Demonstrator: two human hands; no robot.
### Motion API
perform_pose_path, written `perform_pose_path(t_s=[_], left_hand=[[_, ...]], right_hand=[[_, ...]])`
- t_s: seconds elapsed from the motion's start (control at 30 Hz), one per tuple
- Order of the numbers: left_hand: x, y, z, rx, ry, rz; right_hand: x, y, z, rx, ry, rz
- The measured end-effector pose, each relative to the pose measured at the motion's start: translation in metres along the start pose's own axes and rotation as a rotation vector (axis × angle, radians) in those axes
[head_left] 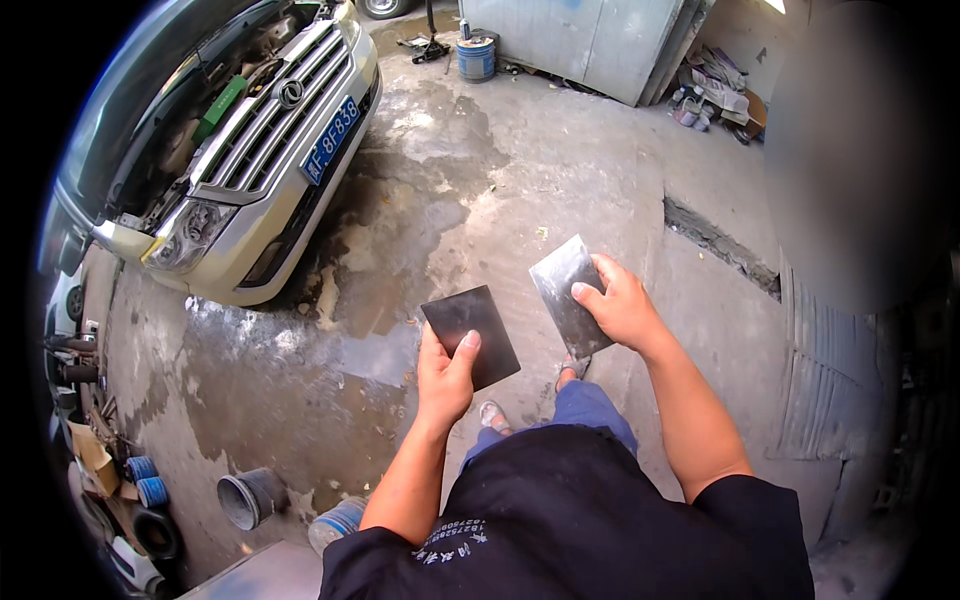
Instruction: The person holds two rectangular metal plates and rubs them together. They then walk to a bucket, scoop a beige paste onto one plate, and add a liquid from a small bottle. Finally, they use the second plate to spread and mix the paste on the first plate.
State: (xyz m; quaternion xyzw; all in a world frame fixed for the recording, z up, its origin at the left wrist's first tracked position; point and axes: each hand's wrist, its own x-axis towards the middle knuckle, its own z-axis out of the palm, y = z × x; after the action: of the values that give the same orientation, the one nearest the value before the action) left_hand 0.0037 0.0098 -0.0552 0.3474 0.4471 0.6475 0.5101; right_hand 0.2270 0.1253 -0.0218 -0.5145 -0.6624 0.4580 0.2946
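Observation:
My left hand [443, 378] grips a black, thin, nearly square flat plate [480, 318] by its lower left edge, thumb across its face. In my right hand [625, 310] is a grey, thin rectangular plate [560, 272], pinched along its right side with the thumb on top. Pale smears mark the grey plate's upper part; its lower part is darker. Both plates are held up in front of my body, tilted and apart from each other. The fingers behind each plate are mostly hidden.
A light-coloured van [270, 215] with its hood raised stands ahead to the left. Wet patches [300, 400] cover the concrete. At lower left are a dark bucket [240, 505] and a blue pail [338, 522]. A broken slot [722, 245] runs through the floor at right.

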Motion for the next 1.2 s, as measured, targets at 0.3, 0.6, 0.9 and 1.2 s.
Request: perform_pose_path(t_s=[0.3, 0.6, 0.9, 1.2], left_hand=[[0.011, 0.007, -0.024, -0.309, 0.093, -0.356], [-0.001, -0.005, 0.016, -0.373, 0.203, -0.303], [-0.014, -0.008, 0.036, -0.025, 0.187, -0.017], [-0.015, 0.011, 0.028, 0.345, -0.118, 0.022]], right_hand=[[-0.024, 0.016, 0.023, -0.024, -0.137, -0.011], [-0.054, -0.004, 0.056, 0.11, -0.071, -0.222], [-0.071, 0.009, 0.073, 0.093, -0.055, -0.303], [-0.049, -0.014, 0.029, -0.166, -0.444, -0.241]])
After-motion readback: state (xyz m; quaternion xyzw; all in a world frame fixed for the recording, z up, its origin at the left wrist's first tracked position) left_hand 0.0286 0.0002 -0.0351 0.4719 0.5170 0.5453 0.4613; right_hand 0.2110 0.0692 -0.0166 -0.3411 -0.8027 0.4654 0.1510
